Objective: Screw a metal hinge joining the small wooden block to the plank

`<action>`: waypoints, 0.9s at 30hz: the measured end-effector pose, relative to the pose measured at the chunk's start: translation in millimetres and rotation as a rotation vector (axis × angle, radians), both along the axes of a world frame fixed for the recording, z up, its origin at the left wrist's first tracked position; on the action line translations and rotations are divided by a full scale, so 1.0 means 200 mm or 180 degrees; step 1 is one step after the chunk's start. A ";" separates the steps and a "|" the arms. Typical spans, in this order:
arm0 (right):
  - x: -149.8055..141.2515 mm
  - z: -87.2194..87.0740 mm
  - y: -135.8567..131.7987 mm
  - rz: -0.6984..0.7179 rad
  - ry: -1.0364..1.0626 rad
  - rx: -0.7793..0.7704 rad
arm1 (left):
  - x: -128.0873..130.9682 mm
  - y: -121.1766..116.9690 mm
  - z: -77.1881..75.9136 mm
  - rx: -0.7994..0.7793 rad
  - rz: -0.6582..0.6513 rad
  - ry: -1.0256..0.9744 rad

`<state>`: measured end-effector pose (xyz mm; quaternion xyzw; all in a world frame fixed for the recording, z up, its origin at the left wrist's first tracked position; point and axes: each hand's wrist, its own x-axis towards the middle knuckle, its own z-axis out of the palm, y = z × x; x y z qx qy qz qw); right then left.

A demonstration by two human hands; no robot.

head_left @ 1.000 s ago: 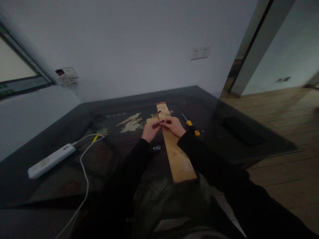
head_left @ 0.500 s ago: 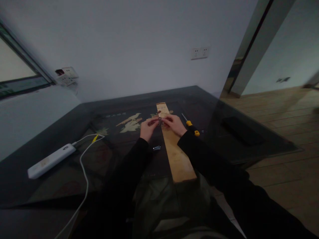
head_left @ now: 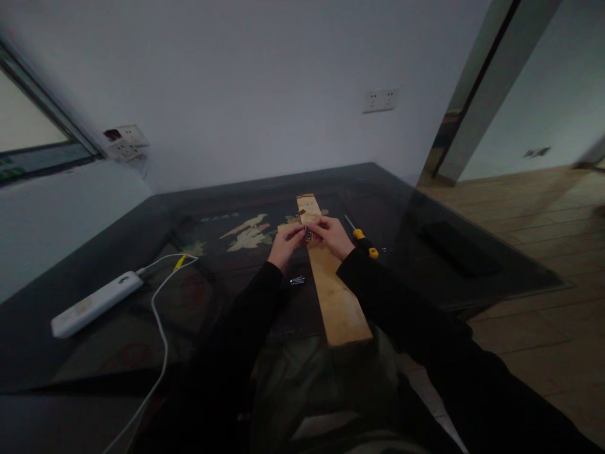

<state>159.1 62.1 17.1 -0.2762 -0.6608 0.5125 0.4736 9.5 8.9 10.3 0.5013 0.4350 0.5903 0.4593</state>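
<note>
My left hand (head_left: 285, 246) and my right hand (head_left: 333, 236) meet over the far half of a wooden board (head_left: 336, 296), fingertips pinched. Between them is a small shiny metal piece (head_left: 309, 234), too small and dim for me to tell its kind. Both hands appear to grip it. The board lies lengthwise on the dark table, its near end at the table's front edge. Several screws (head_left: 297, 280) lie left of the board, below my left hand. To the right of my right hand rests a yellow and black screwdriver (head_left: 363, 238).
A white power strip (head_left: 97, 304) with a cable (head_left: 159, 321) occupies the left of the glass-topped table (head_left: 227, 353). A dark flat object (head_left: 458, 249) lies at the right. Wall sockets (head_left: 380, 100) are on the wall behind.
My left hand has shifted slightly right. The small metal piece has turned and shows more below the fingertips. The board, screws and screwdriver stay put.
</note>
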 end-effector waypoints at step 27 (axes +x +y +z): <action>0.00 -0.02 0.00 0.0092 -0.0796 0.0322 | -0.07 0.05 -0.05 -0.0215 0.0571 0.0350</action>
